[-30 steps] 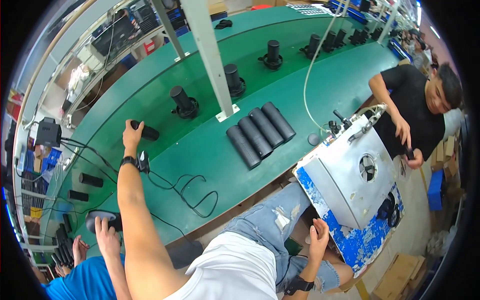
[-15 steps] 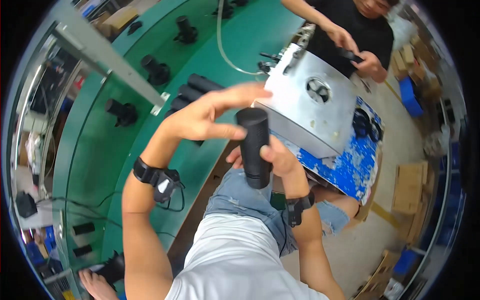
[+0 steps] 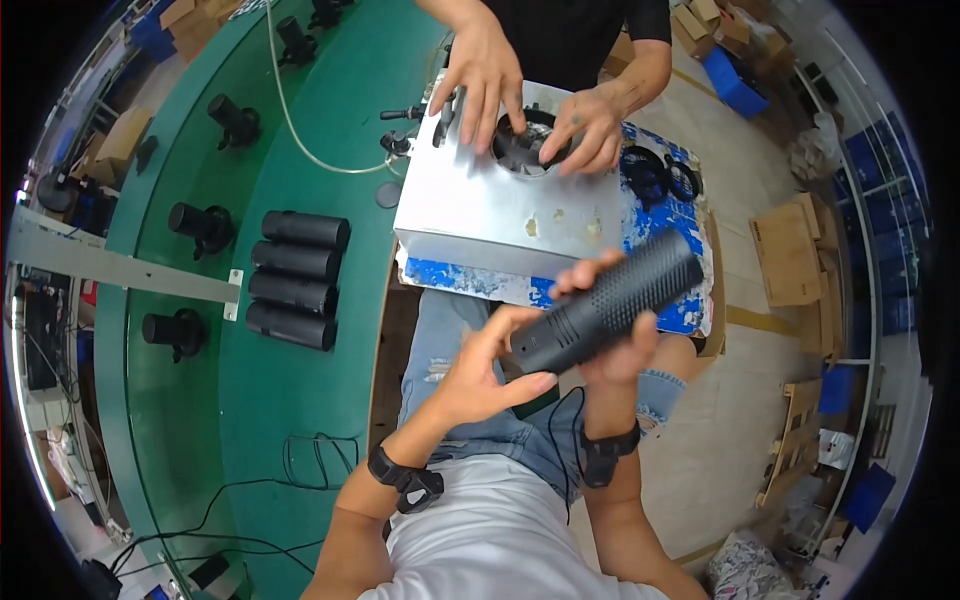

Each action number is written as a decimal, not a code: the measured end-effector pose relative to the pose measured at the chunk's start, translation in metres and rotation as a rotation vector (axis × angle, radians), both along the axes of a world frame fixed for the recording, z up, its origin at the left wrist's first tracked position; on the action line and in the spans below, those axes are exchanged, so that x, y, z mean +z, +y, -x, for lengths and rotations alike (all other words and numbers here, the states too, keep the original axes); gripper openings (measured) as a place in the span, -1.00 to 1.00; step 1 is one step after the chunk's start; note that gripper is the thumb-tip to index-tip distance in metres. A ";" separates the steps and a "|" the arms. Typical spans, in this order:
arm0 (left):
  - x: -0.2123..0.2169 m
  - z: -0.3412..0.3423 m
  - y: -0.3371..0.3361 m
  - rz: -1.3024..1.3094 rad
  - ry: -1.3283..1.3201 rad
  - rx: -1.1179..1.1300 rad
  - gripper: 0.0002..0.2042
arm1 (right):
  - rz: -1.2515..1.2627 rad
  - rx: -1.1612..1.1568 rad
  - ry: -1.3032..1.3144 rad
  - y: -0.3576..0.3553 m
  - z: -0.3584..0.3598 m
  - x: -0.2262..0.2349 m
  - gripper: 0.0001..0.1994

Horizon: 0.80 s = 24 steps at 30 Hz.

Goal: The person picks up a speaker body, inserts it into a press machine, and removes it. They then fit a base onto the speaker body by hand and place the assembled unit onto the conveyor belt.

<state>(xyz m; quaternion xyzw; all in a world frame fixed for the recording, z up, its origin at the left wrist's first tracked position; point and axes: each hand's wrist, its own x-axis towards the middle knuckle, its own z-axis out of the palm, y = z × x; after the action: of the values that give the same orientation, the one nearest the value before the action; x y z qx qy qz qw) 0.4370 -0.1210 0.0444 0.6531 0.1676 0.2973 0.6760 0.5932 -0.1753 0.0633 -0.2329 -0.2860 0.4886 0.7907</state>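
1. The tube [image 3: 608,300], a black cylinder with a fine perforated mesh skin, is held over the person's lap, just in front of the metal box [image 3: 490,215], tilted with its far end up and to the right.
2. The right hand [image 3: 612,345] wraps the tube's middle from below, fingers curled shut around it and fingertips showing over the top edge.
3. The left hand [image 3: 482,375] meets the tube's near end; its fingers are loosely spread, thumb and forefinger touching the end face rather than gripping.
4. Judging by how steadily one hand carries it, the tube looks rigid and moderately light. The mesh should give good friction, but thin perforated sheet may dent under a hard squeeze, so a full wrap around the middle seems safer than a pinch; the end rims look like the stiffest places to push on.
5. Left of the box, four similar black cylinders [image 3: 296,279] lie side by side on the green worktop [image 3: 330,390].
6. Further left of the box, several black stands [image 3: 205,225] sit on the worktop, and a loose cable [image 3: 315,460] lies near the person.
7. On the far side of the box, another person's hands [image 3: 530,105] rest on its top around a round opening [image 3: 525,145].
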 end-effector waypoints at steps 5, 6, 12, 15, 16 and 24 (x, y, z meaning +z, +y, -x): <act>-0.011 0.007 0.012 0.484 -0.069 -0.407 -0.54 | -0.171 -0.063 0.099 -0.030 -0.029 -0.004 -0.33; -0.015 0.008 0.014 0.488 -0.056 -0.409 -0.52 | -0.124 -0.083 0.091 -0.032 -0.027 -0.006 -0.34; -0.014 0.009 0.014 0.320 0.050 -0.259 -0.45 | -0.024 -0.177 0.186 -0.030 -0.020 -0.015 -0.37; -0.012 0.012 0.016 0.268 0.117 -0.253 -0.32 | -0.021 -0.157 0.182 -0.027 -0.020 -0.018 -0.37; -0.014 0.013 0.015 0.267 0.117 -0.254 -0.33 | -0.021 -0.154 0.181 -0.025 -0.019 -0.018 -0.37; -0.013 0.011 0.015 0.304 0.123 -0.253 -0.34 | -0.044 -0.156 0.174 -0.025 -0.019 -0.018 -0.37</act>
<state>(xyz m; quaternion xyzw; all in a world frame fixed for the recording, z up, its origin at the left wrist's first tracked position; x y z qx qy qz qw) 0.4260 -0.1057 0.0311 0.5764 0.1681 0.1412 0.7871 0.6120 -0.2007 0.0457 -0.1938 -0.2078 0.4374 0.8532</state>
